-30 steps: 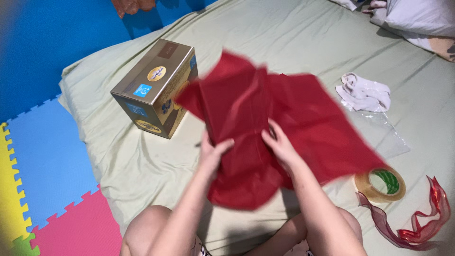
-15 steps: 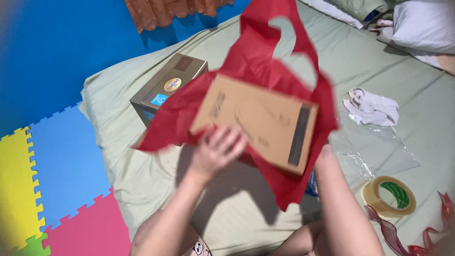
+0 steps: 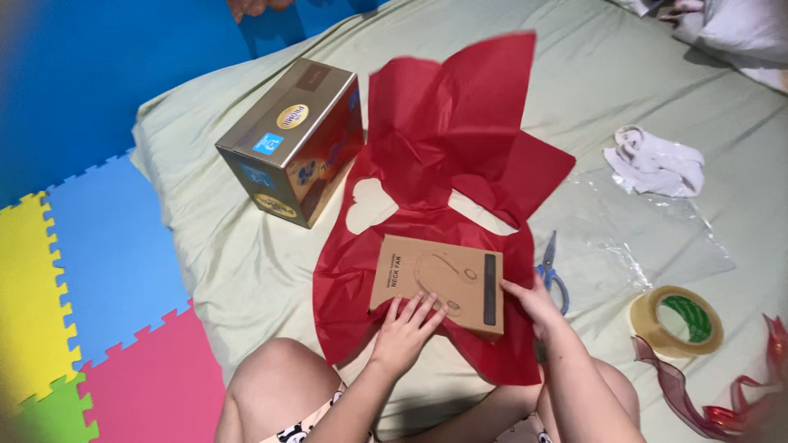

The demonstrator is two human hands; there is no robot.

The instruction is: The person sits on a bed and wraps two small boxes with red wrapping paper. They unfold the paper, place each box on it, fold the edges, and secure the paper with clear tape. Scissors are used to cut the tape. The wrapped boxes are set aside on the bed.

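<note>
Head view: small brown box [image 3: 439,283] flat on red paper [image 3: 447,156], middle of frame. Left hand [image 3: 404,326] open, fingers resting on box's near edge. Right hand [image 3: 535,302] gripping box's right corner. Scissors [image 3: 552,271] just right.

Bed w/ pale green sheet [image 3: 246,271] fills most of frame, foam puzzle mats [image 3: 98,271] at left. Directly on sheet: gold carton [image 3: 289,139] upper left; red tissue sheet [image 3: 443,164] spread at centre, w/ flat brown box [image 3: 439,283] on top of it; blue-handled scissors [image 3: 552,267] just right of tissue; clear plastic film [image 3: 648,238] & white cloth [image 3: 657,162] at right; tape roll [image 3: 676,321] & red ribbon [image 3: 722,394] lower right.
</note>
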